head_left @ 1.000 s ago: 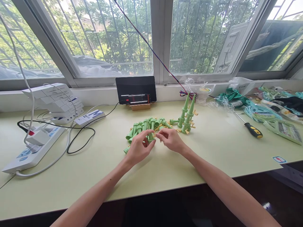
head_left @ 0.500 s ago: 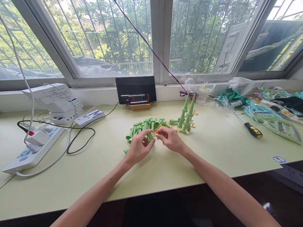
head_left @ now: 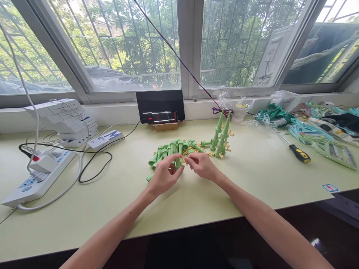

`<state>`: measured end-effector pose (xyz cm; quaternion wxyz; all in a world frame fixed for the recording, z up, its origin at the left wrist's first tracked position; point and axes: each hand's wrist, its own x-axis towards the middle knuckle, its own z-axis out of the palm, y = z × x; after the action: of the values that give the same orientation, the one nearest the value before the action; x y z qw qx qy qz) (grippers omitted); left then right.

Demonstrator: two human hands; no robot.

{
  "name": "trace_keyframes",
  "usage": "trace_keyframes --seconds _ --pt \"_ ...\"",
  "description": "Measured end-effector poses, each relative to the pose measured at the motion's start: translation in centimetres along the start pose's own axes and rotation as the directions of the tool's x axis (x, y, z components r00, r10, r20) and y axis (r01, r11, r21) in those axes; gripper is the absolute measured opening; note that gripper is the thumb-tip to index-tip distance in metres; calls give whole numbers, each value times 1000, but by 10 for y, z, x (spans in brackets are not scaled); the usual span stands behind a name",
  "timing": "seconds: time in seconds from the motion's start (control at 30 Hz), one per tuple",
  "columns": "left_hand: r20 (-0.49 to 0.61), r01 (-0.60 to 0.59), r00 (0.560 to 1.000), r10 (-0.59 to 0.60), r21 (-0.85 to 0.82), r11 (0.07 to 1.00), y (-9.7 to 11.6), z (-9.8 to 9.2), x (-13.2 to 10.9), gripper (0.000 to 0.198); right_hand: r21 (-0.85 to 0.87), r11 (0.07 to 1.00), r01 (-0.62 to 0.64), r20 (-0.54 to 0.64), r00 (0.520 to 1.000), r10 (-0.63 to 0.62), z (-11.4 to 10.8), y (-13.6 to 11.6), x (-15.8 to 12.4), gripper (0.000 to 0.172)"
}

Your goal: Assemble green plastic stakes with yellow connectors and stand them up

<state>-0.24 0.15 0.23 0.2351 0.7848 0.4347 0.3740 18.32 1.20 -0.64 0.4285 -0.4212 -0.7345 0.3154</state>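
Observation:
My left hand (head_left: 165, 175) is closed around a green watering spike (head_left: 178, 163), thumb and fingers on either side of it. From the spike's side sticks out a small yellow valve (head_left: 183, 160), which my right hand (head_left: 204, 167) pinches between thumb and forefinger. Behind both hands lies a pile of green spikes (head_left: 161, 151), with yellow valves (head_left: 199, 148) scattered at its right. Two upright stacks of spikes (head_left: 223, 138) with yellow valves fitted stand right of the pile.
A black-and-yellow screwdriver (head_left: 300, 153) lies at right, near packaged green items (head_left: 331, 149). On the left are a power strip (head_left: 47, 181), cables and stacked white boxes (head_left: 66, 121). A phone (head_left: 164, 117) leans against a black tablet (head_left: 159, 99) at the back.
My hands stay almost in place. The right fingers close a little more tightly on the yellow valve, and the view shifts slightly.

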Motion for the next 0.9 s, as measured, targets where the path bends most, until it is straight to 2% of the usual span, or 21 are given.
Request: trace_keyframes --seconds 0.2,0.53,0.67,0.9 --pt "-19 24 1000 -24 11 1000 2 -1 0 29 33 999 23 -10 1000 -23 1 0 -1 18" --pt "-25 2 1000 -2 10 1000 1 0 0 29 55 998 20 5 1000 -20 0 0 -1 11" --pt "-18 -30 999 30 16 999 0 1 -1 28 26 999 19 10 1000 -19 -1 -3 -1 18" --pt "-1 -59 998 59 18 998 0 1 -2 27 -17 1000 17 25 1000 -16 0 -1 -1 41"
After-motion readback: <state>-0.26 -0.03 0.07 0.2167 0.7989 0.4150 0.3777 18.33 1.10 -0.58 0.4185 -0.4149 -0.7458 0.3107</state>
